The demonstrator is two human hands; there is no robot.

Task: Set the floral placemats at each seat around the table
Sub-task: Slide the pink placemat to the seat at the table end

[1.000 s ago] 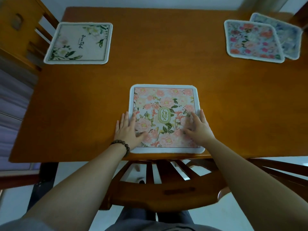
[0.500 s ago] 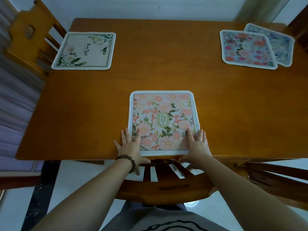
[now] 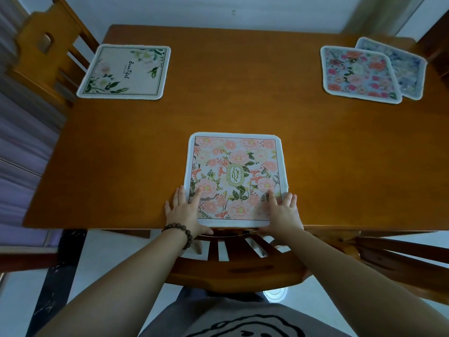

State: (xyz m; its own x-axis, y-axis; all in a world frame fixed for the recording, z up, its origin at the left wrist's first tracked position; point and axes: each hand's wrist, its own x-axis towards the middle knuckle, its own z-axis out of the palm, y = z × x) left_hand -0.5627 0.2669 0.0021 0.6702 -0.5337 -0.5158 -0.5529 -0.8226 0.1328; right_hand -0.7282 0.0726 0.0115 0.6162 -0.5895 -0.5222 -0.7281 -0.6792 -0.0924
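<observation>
A pink floral placemat [image 3: 234, 166] with a white border lies at the near edge of the wooden table [image 3: 243, 93], in front of the chair below me. My left hand [image 3: 185, 212] rests on its near-left corner and my right hand [image 3: 284, 212] on its near-right corner. Fingers lie spread on top and the thumbs curl at the mat's near edge. A white-and-green floral placemat [image 3: 126, 71] lies at the far-left seat. Two overlapping placemats, one red-and-pink [image 3: 359, 74] and one bluish [image 3: 403, 66] beneath it, sit at the far right.
A wooden chair [image 3: 233, 263] is tucked under the near edge between me and the table. Another chair [image 3: 41, 54] stands at the far left, and chair parts [image 3: 401, 254] show at the right. A wall runs behind the table.
My hands have slid back from the mat's middle to its near corners. The pink placemat now sits flush with the table's near edge.
</observation>
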